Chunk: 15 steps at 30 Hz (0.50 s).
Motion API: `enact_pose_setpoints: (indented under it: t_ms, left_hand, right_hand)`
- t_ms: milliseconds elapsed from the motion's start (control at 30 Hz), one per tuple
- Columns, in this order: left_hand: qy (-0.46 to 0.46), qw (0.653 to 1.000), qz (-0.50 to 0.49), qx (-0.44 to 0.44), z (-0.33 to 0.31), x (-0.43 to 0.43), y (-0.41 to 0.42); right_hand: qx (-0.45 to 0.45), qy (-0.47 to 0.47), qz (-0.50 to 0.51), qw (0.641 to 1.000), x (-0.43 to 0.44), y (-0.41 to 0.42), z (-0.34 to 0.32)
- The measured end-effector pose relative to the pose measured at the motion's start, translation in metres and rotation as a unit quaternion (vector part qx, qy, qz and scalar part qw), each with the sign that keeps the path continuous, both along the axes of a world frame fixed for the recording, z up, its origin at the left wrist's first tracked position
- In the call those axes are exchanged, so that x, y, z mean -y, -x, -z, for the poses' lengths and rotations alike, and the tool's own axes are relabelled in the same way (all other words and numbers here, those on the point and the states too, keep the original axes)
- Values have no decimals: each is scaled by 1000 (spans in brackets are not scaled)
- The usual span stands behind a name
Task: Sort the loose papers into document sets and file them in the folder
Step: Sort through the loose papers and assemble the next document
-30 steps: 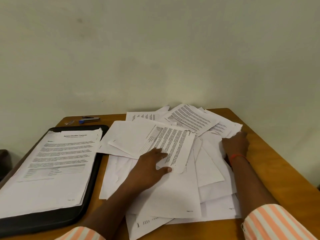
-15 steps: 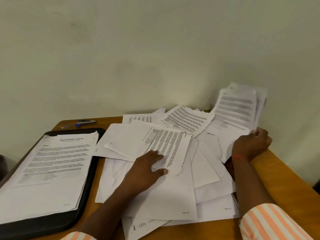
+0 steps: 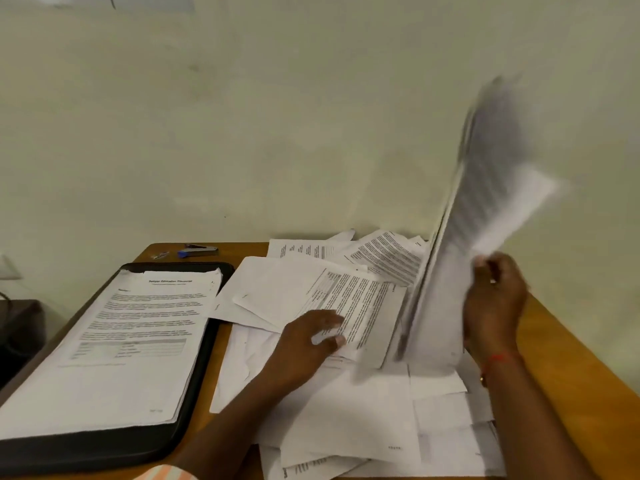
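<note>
We are judging this as early in the job: one neat stack (image 3: 131, 341) is lying in the open black folder (image 3: 104, 452) at the left of the table (image 3: 571, 358), while the loose papers (image 3: 346, 410) are sprawling in an unsorted heap beside it, with most of the sorting and filing yet to come. Our right hand (image 3: 495, 306) is gripping a blurred sheaf (image 3: 485, 209), fingers curled round its edge, holding it on end over the heap. Our left hand (image 3: 304, 344) is resting on a printed sheet (image 3: 363, 306) atop the heap, fingers fairly straight, grasping nothing
</note>
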<state>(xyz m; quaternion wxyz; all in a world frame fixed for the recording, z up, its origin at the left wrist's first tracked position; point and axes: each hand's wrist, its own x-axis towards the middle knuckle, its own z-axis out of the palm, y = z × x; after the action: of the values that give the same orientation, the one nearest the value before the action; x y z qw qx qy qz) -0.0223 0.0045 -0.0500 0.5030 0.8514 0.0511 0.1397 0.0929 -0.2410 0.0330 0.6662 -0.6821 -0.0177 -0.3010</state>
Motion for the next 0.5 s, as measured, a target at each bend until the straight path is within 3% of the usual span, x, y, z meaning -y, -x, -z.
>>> enact_pose_setpoints:
  t_ms: [67, 133, 200, 300, 400, 500]
  left_hand:
    - [176, 984, -32, 25, -11, -11, 2]
    - [379, 925, -22, 25, -23, -18, 7]
    - [460, 888, -6, 24, -35, -23, 17]
    - [426, 904, -24, 37, -36, -30, 23]
    - [340, 937, -69, 46, -29, -35, 18]
    - [312, 943, -104, 54, -30, -34, 17]
  right_hand:
    - [-55, 120, -94, 987, -23, 7, 17]
    - [-81, 172, -134, 973, -39, 17, 29]
    - [-74, 202, -151, 965, -50, 24, 39]
    - [-50, 228, -168, 958, -61, 34, 47]
    - [-59, 165, -201, 964, -61, 38, 45]
    - [-53, 136, -222, 964, -60, 40, 42]
